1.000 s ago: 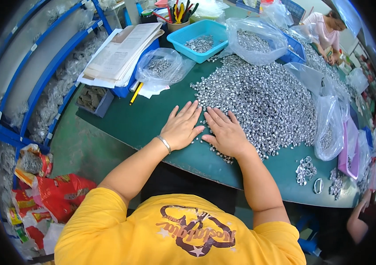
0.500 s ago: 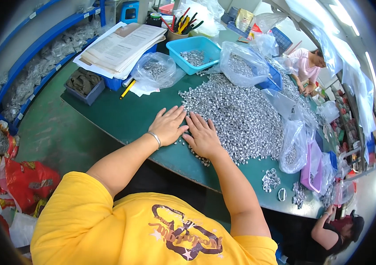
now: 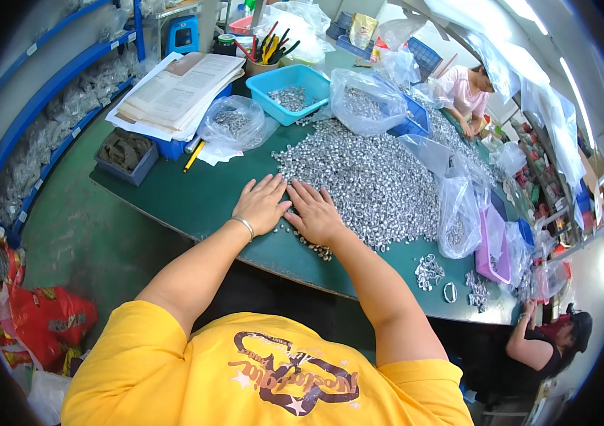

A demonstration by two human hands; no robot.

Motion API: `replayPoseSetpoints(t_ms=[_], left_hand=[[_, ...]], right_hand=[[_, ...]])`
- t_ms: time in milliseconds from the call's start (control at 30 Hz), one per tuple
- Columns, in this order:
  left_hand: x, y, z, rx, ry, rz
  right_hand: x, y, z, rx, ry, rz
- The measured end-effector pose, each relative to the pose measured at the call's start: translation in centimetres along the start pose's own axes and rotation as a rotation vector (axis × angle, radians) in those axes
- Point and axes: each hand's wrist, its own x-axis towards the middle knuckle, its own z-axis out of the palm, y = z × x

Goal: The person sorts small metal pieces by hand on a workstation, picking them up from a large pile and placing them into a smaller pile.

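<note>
A wide heap of small silvery metal pieces, many of them ring-shaped (image 3: 373, 184), spreads over the green table (image 3: 195, 188). At its near left edge lie both my hands, palms down and side by side. My left hand (image 3: 260, 204), with a bangle at the wrist, has its fingers stretched out, the tips at the heap's border. Fingers of my right hand (image 3: 316, 216) are extended too and rest against the heap's edge. The thumbs come close together. A few loose pieces show beside and below my right hand. Whatever lies under the palms is hidden.
Behind the heap stand a light-blue tray (image 3: 290, 94) and clear bags (image 3: 367, 103) of metal pieces. Papers (image 3: 181, 92) and a grey box (image 3: 126, 155) are at the left, a purple basket (image 3: 492, 245) at the right. Two other people sit along the right.
The whole view has shifted a little, so the table's things appear farther left. My hands keep nearly the same pose at the heap's edge.
</note>
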Motion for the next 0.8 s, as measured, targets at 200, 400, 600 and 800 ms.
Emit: replayPoseSetpoints(t_ms=[200, 400, 600, 800], left_hand=[[-0.6, -0.5, -0.7, -0.023, 0.079, 0.024], [-0.3, -0.4, -0.8, -0.088, 0.148, 0.009], [-0.3, -0.1, -1.8, -0.234, 0.263, -0.003], [0.7, 1.5, -6.2, -0.327, 0.697, 0.196]], right_hand=[[0.2, -0.1, 0.8, 0.046, 0.089, -0.027], [-0.3, 1.1, 0.8, 0.293, 0.302, -0.118], [-2.4, 7.8, -3.2, 0.885, 0.731, 0.233], [-7.1, 11.5, -7.8, 0.36, 1.038, 0.124]])
